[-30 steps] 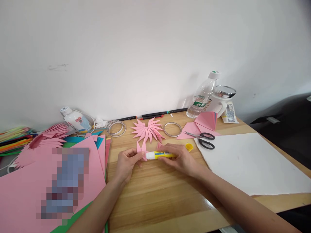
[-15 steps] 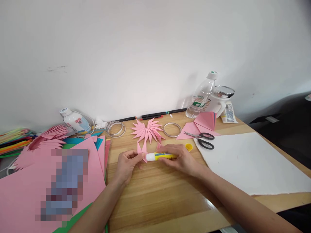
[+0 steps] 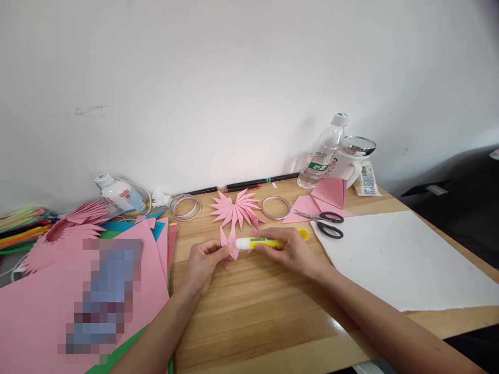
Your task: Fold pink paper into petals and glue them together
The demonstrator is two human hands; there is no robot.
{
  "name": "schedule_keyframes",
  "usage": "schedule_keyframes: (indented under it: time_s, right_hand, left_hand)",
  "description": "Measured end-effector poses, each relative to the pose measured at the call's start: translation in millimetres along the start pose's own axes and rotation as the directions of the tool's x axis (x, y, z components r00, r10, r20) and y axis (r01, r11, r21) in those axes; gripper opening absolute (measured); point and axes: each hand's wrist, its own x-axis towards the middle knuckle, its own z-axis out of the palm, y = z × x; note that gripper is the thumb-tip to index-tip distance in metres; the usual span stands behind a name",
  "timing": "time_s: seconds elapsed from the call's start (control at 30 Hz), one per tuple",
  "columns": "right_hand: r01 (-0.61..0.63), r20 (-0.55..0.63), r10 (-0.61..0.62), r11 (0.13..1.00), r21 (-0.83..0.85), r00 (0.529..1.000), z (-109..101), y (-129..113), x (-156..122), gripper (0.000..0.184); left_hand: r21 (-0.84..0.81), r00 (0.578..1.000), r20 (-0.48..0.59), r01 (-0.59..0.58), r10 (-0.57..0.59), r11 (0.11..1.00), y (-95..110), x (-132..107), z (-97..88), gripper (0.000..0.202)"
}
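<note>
My left hand (image 3: 206, 262) pinches a small folded pink paper piece (image 3: 231, 241) with two pointed tips facing up. In my right hand (image 3: 287, 250) is a yellow glue stick (image 3: 257, 243), uncapped, its white end pointing left at the paper's right edge; whether the two touch I cannot tell. Just behind my right hand lies the yellow cap (image 3: 304, 235). Beyond the hands rests a pink folded-paper fan shape (image 3: 235, 209) with many points. Part of another small pink piece (image 3: 254, 234) shows behind the glue stick, mostly covered.
Scissors (image 3: 329, 225) lie across pink paper and a white sheet (image 3: 405, 262) on the right. A water bottle (image 3: 320, 156) and a white mug (image 3: 345, 165) stand at the back. Tape rings (image 3: 276, 208) flank the fan. Pink paper sheets (image 3: 35, 317) cover the left side.
The glue stick in my right hand has shifted slightly up and to the right. My left hand keeps its hold on the folded paper, almost unmoved.
</note>
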Motion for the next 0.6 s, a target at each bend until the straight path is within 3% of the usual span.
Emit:
schedule_keyframes:
  time_s: [0.23, 0.4, 0.5, 0.6]
  right_hand:
    - [0.010, -0.034, -0.011, 1.000, -0.017, 0.999, -2.2, 0.7, 0.7, 0.022]
    - [0.064, 0.060, -0.061, 0.997, -0.048, 0.996, -1.9, 0.0, -3.0, 0.021]
    - [-0.045, 0.034, 0.043, 0.996, 0.081, 0.999, -7.0, -0.5, -1.6, 0.024]
    - [-0.120, -0.115, 0.164, 0.940, 0.321, 0.980, -13.9, 3.3, 3.7, 0.035]
  left_hand:
    - [-0.021, 1.000, -0.001, 0.005, -0.005, 1.000, -0.6, 0.3, -0.3, 0.018]
    - [-0.021, 1.000, -0.002, 0.002, -0.003, 1.000, -0.4, 1.1, -0.4, 0.019]
    - [-0.049, 0.999, -0.032, 0.008, -0.010, 0.999, 0.1, 1.3, -0.2, 0.019]
    - [-0.079, 0.998, -0.055, 0.001, -0.005, 0.997, -0.1, 1.2, -0.1, 0.020]
